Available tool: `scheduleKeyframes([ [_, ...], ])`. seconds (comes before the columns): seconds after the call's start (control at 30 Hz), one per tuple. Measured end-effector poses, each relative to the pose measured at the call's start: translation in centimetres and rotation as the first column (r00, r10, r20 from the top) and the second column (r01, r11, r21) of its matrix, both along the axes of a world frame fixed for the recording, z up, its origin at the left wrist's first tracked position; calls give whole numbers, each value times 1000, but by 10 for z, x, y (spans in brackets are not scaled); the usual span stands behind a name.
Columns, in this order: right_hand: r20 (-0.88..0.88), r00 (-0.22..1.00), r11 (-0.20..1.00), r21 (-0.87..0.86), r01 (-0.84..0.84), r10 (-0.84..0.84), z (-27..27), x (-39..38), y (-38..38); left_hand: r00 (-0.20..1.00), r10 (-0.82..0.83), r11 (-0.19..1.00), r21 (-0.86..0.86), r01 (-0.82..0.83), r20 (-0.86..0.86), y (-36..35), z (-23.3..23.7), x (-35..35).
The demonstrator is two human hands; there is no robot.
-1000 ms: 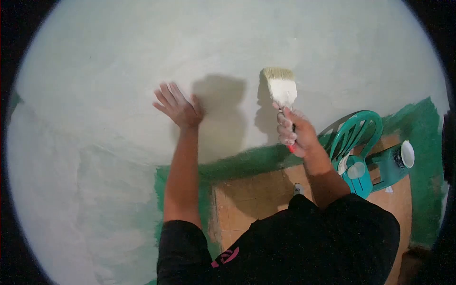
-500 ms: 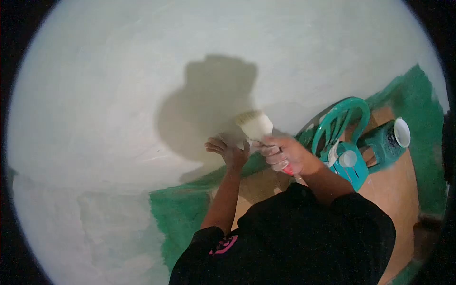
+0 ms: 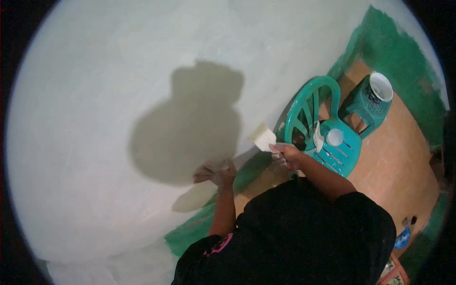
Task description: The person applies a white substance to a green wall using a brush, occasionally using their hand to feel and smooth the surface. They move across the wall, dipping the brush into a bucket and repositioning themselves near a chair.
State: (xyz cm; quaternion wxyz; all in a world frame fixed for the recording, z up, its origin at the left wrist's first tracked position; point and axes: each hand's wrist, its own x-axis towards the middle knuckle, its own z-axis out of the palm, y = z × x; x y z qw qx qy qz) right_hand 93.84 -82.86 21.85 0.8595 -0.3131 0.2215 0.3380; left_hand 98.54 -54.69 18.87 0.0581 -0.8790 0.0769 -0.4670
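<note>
My right hand [image 3: 286,154] is closed around the handle of a wide brush [image 3: 264,137], whose whitish bristles point up and left near the wall. Off to its left, my left hand [image 3: 216,174] has its fingers spread and holds nothing; whitish residue covers it. The wall [image 3: 95,104] is whitish, with a green lower band [image 3: 254,169], and carries a dark shadow above my left hand.
A green plastic chair [image 3: 346,164] stands to the right, bearing a white round lid or container [image 3: 334,137] and a whitish cloth [image 3: 318,137]. Behind it, a green stool [image 3: 373,109] holds a white-rimmed container [image 3: 381,87]. A blue item [image 3: 403,238] lies on the tan floor [image 3: 384,175].
The view has turned, shifting the chair and stool left and up. My right hand and brush appear lower, and my left hand sits slightly lower and further left.
</note>
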Motion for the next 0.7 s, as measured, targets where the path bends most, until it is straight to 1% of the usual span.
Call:
scheduleKeyframes([
  [0.03, -52, 998, 994, -107, -31, 25, -4, 3, -3, 1000, -12, 1000, 6, 12, 1, 3, 1, 1],
  [0.07, -52, 999, 995, -99, -17, 12, -9, -3, -3, 995, 7, 994, 105, 4, -103, 11, 2, -8],
  [0.1, 81, 997, 989, -148, 23, -11, -2, -3, -7, 979, 41, 980, 198, -1, -198, 14, 2, -12],
  [0.13, 208, 977, 979, -188, 77, -36, 7, -58, 16, 980, 28, 979, 204, 14, -199, 38, 4, -70],
  [0.17, 240, 970, 996, -69, 62, -44, 42, -75, 15, 949, 13, 992, 122, 26, -314, 39, 13, -89],
  [0.2, 243, 968, 996, -59, 69, -53, 74, -85, 9, 907, -6, 999, 41, 25, -421, 38, 19, -95],
  [0.23, 337, 940, 998, -29, 60, -47, 102, -95, 5, 909, -6, 998, 52, 30, -416, 40, 20, -101],
  [0.27, 426, 904, 999, -4, 48, -42, 115, -101, 6, 942, 84, 991, 130, -43, -326, 40, 19, -110],
  [0.3, 423, 905, 999, 0, 45, -41, 118, -97, 8, 957, 172, 972, 199, -126, -232, 39, 18, -116],
  [0.33, 461, 886, 998, -5, 67, -57, 120, -94, 10, 956, 178, 971, 202, -131, -235, 45, 9, -118],
  [0.37, 498, 864, 996, -8, 91, -75, 119, -98, 12, 936, 143, 984, 146, -100, -323, 57, -5, -123],
  [0.4, 498, 864, 996, 0, 86, -75, 97, -93, 15, 909, 104, 993, 92, -73, -403, 65, -12, -122],
  [0.43, 479, 877, 999, 19, 34, -39, 56, -82, 20, 910, 110, 992, 102, -76, -399, 68, -11, -123],
  [0.47, 463, 886, 999, 37, -18, -1, 25, -75, 22, 836, 135, 987, -7, -163, -531, 69, -12, -125],
  [0.5, 421, 906, 998, 11, -54, 44, 10, -78, 20, 745, 132, 959, -105, -262, -654, 66, -12, -124],
  [0.53, 371, 924, 996, -15, -91, 90, -4, -87, 18, 746, 133, 960, -103, -262, -653, 52, 4, -127],
  [0.57, 371, 924, 996, -13, -90, 89, -21, -100, 23, 569, 46, 955, -132, -267, -821, 27, 36, -135],
  [0.6, 233, 967, 993, -86, -81, 99, -38, -124, 33, 358, -50, 948, -157, -276, -932, 15, 53, -150],
  [0.63, 90, 991, 984, -157, -81, 96, -44, -128, 37, 360, -48, 950, -154, -272, -932, 12, 47, -148],
  [0.67, 92, 992, 986, -152, -75, 89, -51, -127, 38, 363, -17, 947, -132, -294, -932, 11, 36, -146],
  [0.7, 14, 996, 990, -108, -92, 94, -47, -125, 37, 367, 13, 942, -111, -315, -930, 7, 31, -145],
])
